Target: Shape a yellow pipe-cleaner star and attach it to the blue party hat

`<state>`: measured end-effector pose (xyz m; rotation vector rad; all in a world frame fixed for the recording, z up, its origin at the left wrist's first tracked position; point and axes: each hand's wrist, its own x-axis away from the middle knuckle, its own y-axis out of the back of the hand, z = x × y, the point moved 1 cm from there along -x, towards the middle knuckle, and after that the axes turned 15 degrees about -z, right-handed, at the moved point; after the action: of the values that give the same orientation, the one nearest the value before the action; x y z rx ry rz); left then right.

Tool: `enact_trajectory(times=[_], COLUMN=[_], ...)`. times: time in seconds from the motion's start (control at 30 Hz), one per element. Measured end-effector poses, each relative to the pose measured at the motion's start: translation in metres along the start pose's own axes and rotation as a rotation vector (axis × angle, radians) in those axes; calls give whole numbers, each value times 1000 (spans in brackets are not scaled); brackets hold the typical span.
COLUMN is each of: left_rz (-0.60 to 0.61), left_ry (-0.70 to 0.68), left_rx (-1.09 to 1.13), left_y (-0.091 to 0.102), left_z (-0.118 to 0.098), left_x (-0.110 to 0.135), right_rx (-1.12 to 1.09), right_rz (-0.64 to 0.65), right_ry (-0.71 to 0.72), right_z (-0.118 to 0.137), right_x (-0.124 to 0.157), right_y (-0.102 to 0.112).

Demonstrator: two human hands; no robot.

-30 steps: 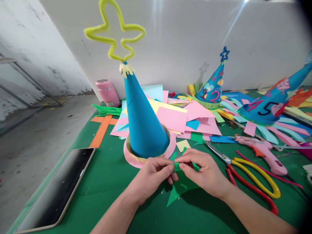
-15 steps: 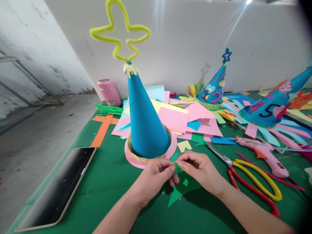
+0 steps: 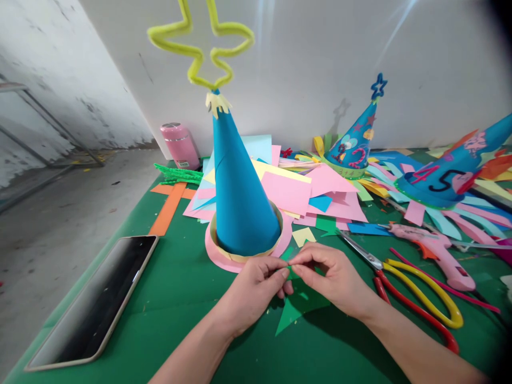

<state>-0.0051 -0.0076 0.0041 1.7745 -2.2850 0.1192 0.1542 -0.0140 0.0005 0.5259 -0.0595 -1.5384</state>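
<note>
My left hand [image 3: 253, 285] and my right hand [image 3: 332, 277] meet at their fingertips, both pinched on a piece of green paper [image 3: 298, 306] with pointed edges that hangs down onto the green table [image 3: 176, 298]. Just beyond my fingers stands a tall blue paper cone hat [image 3: 240, 192] on a pink paper ring [image 3: 212, 250]. A yellow pipe-cleaner star [image 3: 200, 48] tops the cone.
A tablet [image 3: 96, 304] lies at the left table edge. Scissors with red and yellow handles [image 3: 416, 298] and a pink glue gun [image 3: 432, 248] lie to the right. Coloured paper sheets [image 3: 312, 192], two decorated cone hats [image 3: 354, 144] [image 3: 448, 170] and a pink bottle [image 3: 180, 144] sit behind.
My fingers have kept working the green paper's top edge in nearly the same place. The view has tilted slightly down.
</note>
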Motion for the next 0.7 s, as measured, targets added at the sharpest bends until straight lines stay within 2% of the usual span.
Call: enact_trajectory(times=[0.4,0.7], left_rz=[19,24], left_ry=[93,-14], left_rx=[134,-9], left_y=[0,3], left_z=[5,4], left_x=[-3,-3], right_rx=[40,33], right_rz=[-6,-14], right_ry=[69,82], right_z=[2,2], right_x=[-1,0], right_y=[1,1])
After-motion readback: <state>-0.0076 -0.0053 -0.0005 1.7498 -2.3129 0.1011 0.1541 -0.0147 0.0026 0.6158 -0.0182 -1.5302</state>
